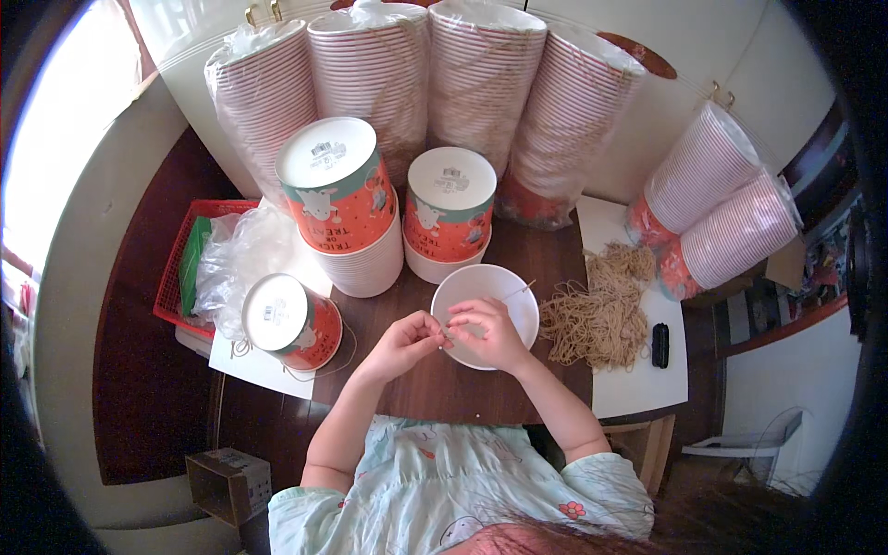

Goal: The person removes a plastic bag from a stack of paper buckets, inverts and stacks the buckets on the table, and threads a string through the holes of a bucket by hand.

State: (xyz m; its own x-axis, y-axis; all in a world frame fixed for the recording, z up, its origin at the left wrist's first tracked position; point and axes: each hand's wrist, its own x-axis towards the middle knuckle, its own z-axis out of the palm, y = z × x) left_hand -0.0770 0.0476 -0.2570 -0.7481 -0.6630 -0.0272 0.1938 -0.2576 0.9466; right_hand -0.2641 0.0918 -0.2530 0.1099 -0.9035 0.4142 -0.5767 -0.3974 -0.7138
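Observation:
Fingertips of my left hand point(405, 346) and my right hand point(491, 335) meet in a pinch over the near left rim of a white paper bucket point(490, 277). Something small and pale shows between them, too tiny to name. The bucket stands with its mouth up on the brown table point(435, 396), and a thin stick point(518, 289) leans across its right wall. Left of my hands, an upside-down orange and green printed bucket point(319, 335) has a loop of thin cord point(350, 356) beside it.
Upside-down bucket stacks point(361, 268) point(450, 222) stand beyond my hands, with tall plastic-wrapped stacks point(486, 83) behind. Right are tangled tan twine point(601, 296), a small black object point(659, 345) and more wrapped stacks point(740, 236). A red basket point(176, 268) with clear plastic bags point(245, 259) sits left.

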